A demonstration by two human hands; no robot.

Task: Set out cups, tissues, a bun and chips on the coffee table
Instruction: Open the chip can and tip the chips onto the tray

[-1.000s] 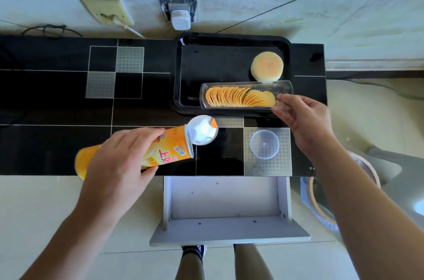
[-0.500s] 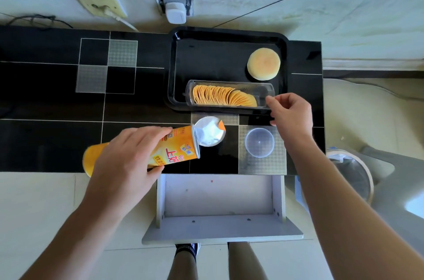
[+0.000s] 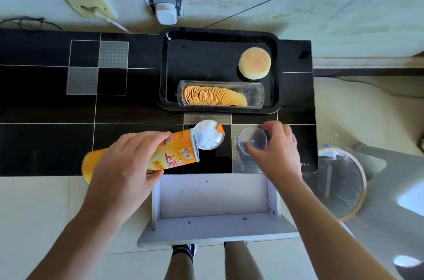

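My left hand [image 3: 121,165] grips an orange chip can [image 3: 174,151] lying on its side over the black coffee table [image 3: 46,107], with its foil seal [image 3: 208,134] peeled back at the mouth. My right hand [image 3: 275,149] pinches a clear plastic lid [image 3: 252,141] near the table's front right. On the black tray [image 3: 218,37] lies a clear plastic sleeve [image 3: 254,95] holding a row of chips [image 3: 213,96], and a round bun [image 3: 254,63] sits at the tray's back right.
An open white drawer [image 3: 213,197] juts out below the table's front edge. A round bin [image 3: 339,183] stands on the floor to the right. Wall sockets [image 3: 164,4] and a cable run behind the table. My legs are at the bottom of the view.
My right hand let go of the chip sleeve, which now rests in the tray, and came down to the clear lid and took hold of it. The can stayed in my left hand.
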